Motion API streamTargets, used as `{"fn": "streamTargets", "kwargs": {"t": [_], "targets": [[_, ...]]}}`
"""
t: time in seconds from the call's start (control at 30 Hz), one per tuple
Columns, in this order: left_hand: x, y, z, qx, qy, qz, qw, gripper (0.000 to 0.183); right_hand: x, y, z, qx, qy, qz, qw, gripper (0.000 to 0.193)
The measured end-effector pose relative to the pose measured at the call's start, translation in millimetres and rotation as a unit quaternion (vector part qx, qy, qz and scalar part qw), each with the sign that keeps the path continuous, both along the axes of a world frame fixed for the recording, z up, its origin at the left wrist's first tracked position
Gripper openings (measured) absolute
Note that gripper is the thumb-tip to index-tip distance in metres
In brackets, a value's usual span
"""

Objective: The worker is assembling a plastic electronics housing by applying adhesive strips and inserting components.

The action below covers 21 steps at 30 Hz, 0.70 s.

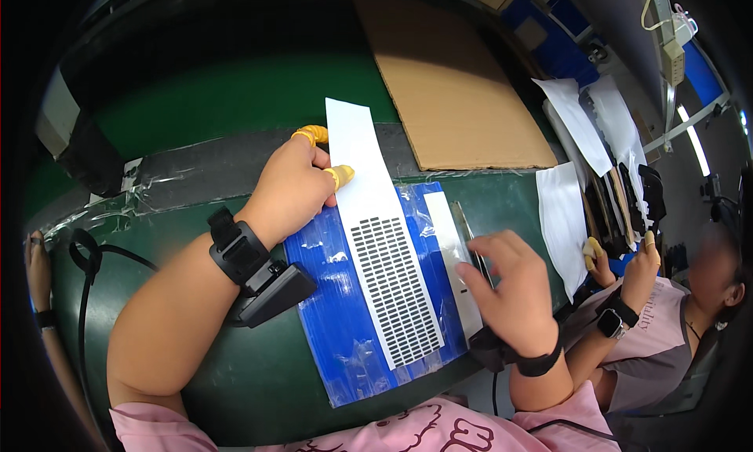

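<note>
Left: the left hand [286,187], yellow covers on thumb and a finger, has its grip closed on the left long edge of a white sheet [357,162], towards the far end. The sheet slants across a blue board [321,295] on the green worktop [251,381]; its near half, printed with rows of small black bars, lies over the board, and its far end reaches beyond it.

Handling, judged by eye: sheet very light, thin and flexible, likely to bow or crease if pinched hard. Board face shines under clear film, so the sheet may slide on it. Best hold: plain margin at the far end, light pinch, clear of the bars; a second support near the opposite end would limit bending.

Right: a narrow white strip [451,256] lies on the board's right side, beside a slim metal tool [463,221]. The right hand [514,295] is over both, thumb and fingers part-curled; cannot tell whether its grip is firm on the tool.
</note>
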<state>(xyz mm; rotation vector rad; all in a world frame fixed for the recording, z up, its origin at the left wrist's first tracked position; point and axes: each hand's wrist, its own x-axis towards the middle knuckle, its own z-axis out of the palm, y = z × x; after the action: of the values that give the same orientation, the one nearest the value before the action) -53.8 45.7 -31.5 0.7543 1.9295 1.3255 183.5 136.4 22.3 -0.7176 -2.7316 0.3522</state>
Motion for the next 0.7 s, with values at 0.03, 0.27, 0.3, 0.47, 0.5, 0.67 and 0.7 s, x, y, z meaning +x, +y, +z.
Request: {"fn": "streamTargets", "kwargs": {"t": [0.03, 0.27, 0.3, 0.47, 0.5, 0.67, 0.7], "targets": [[0.1, -0.1, 0.4, 0.0, -0.001, 0.003, 1.0, 0.015, 5.6, 9.0, 0.4, -0.019, -0.035, -0.037, 0.998, 0.022], [0.7, -2.5, -1.1, 0.025, -0.01, 0.034, 0.999, 0.025, 14.2, 51.9, -12.1, -0.208, -0.064, -0.068, 0.974, 0.03], [2.1, -2.2, 1.0, 0.042, -0.019, 0.036, 0.998, 0.038, 10.0, 51.0, -1.3, -0.353, 0.018, -0.067, 0.933, 0.032], [12.7, 0.2, 1.2, 0.084, -0.009, 0.037, 0.996, 0.046, -24.0, 43.2, 20.9, -0.534, 0.18, 0.028, 0.825, 0.035], [10.5, -0.6, -4.4, 0.086, -0.008, 0.023, 0.996, 0.045, -35.9, 43.4, 14.7, -0.55, 0.17, 0.045, 0.817, 0.029], [5.3, -1.7, 1.2, 0.063, -0.041, -0.004, 0.997, 0.038, -77.2, 42.6, -10.9, -0.634, 0.225, 0.032, 0.739, 0.007], [4.7, -1.3, 1.5, 0.068, -0.045, -0.008, 0.997, 0.037, -80.5, 42.6, -18.1, -0.672, 0.263, 0.046, 0.691, 0.006]]}}
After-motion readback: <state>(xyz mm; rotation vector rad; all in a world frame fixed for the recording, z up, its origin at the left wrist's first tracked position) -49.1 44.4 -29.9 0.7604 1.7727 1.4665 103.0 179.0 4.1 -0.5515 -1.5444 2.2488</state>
